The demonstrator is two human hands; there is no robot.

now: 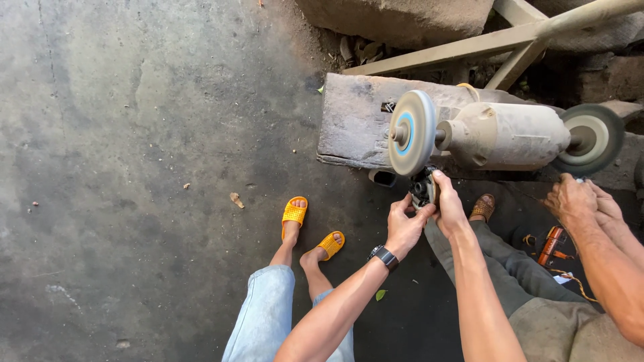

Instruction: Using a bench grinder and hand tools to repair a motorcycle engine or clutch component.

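Note:
My left hand [404, 226], with a black watch on its wrist, and my right hand [448, 204] both grip a small dark metal part [422, 188]. The part sits just under the lower edge of a grey grinding wheel with a blue ring [411, 132]. That wheel is on the left end of a dusty bench grinder motor [504, 135]. How the part touches the wheel is hidden by my fingers. My legs in light jeans and yellow sandals [294, 213] stand on the concrete floor below left.
A second person sits at the right in grey trousers, with both hands [578, 199] at the grinder's darker right wheel [594, 138]. The grinder rests on a worn stone block [354, 115]. A metal frame [469, 45] and rubble lie behind. An orange-handled tool [551, 243] lies on the ground.

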